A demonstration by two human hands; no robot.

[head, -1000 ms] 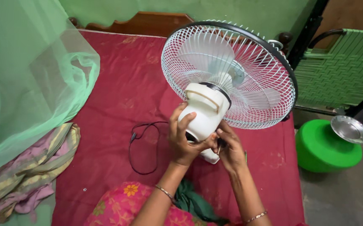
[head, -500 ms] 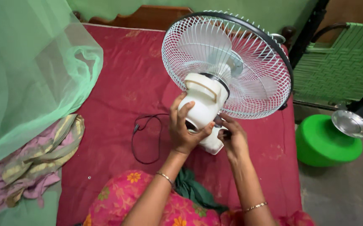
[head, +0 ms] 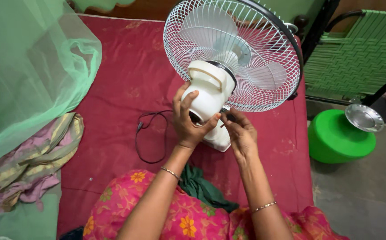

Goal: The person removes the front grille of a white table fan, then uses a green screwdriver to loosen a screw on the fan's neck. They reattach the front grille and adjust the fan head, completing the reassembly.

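A white table fan with a round wire guard stands tilted on a red bed cover. My left hand wraps around the back of the fan's cream motor housing. My right hand sits just right of it, fingertips pinched on a small dark part at the housing's underside, near the neck. What that small part is cannot be told. The fan's black cord loops on the cover to the left.
Green mosquito netting hangs at the left over crumpled cloth. A dark green cloth lies on my lap. Right of the bed stand a green woven chair and a green tub with a steel plate.
The view has drawn closer to the fan and its head now sits higher in the picture. Both hands stay on the motor housing, the right fingers working at its underside.
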